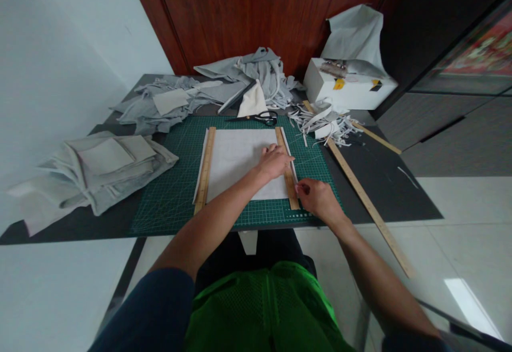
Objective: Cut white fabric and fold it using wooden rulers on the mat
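A white fabric piece lies on a green cutting mat. One wooden ruler runs along its left side, and a second wooden ruler along its right side. My left hand rests across the right ruler and the fabric, palm down, its fingers apart. Beside the ruler's lower end, my right hand has its fingers curled in a pinch at the fabric's right edge. A narrow strip of the fabric shows beyond that ruler. Black scissors lie beyond the fabric's far edge.
Grey fabric heaps and folded fabric lie on the left. More grey cloth is at the back. Fabric strips and a long wooden ruler, overhanging the table edge, are right. A white box stands behind.
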